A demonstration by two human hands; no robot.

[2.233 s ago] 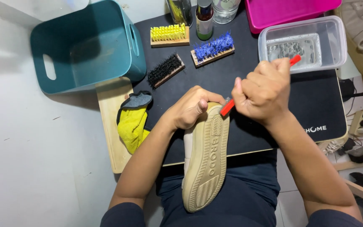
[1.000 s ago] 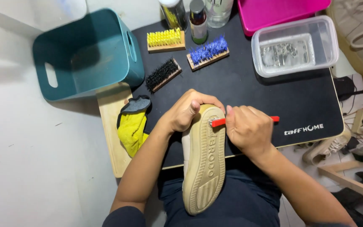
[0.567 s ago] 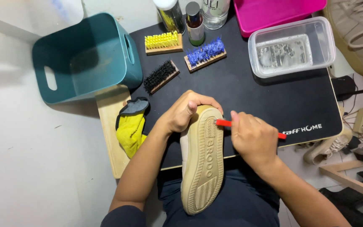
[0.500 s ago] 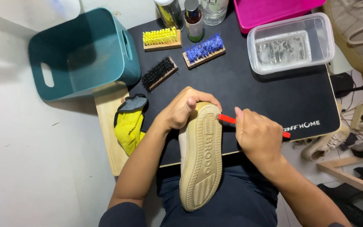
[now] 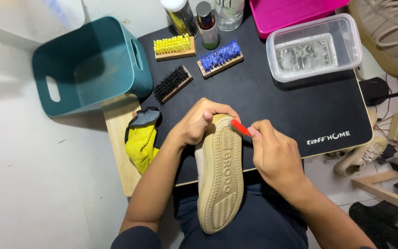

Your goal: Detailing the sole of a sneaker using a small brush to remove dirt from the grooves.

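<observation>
Black mat (image 5: 272, 110) covers most of a small wooden table (image 5: 116, 138) pushed against a pale wall, and I sit at its near edge with the shoe (image 5: 220, 180) across my lap. I keep it sole-up, toe resting on the mat's near edge and heel toward my body, so the tan tread faces me. My left hand (image 5: 196, 125) is closed over the toe, thumb on the sole, which steadies it against sideways pressure. My right hand (image 5: 272, 154) is wrapped tight around a red brush (image 5: 240, 127); only the tip shows, touching the sole's right rim near the toe.

Three spare brushes lie along the far side of the mat: yellow (image 5: 174, 46), blue (image 5: 219, 57) and black (image 5: 172, 83), bristles up, well apart from my hands. Bottles (image 5: 207, 20) stand at the far edge. A clear tub (image 5: 313, 48) of water sits at the far right corner, a pink bin (image 5: 291, 14) just behind it. A yellow cloth (image 5: 141, 140) lies on the bare wood at the left edge, near my left wrist, and a teal basket (image 5: 88, 64) lies tipped at the far left corner.

Open mat lies between my hands and the tub, so my right arm seems to have room to swing. On the right the table drops off to cables and another shoe (image 5: 388, 32).
</observation>
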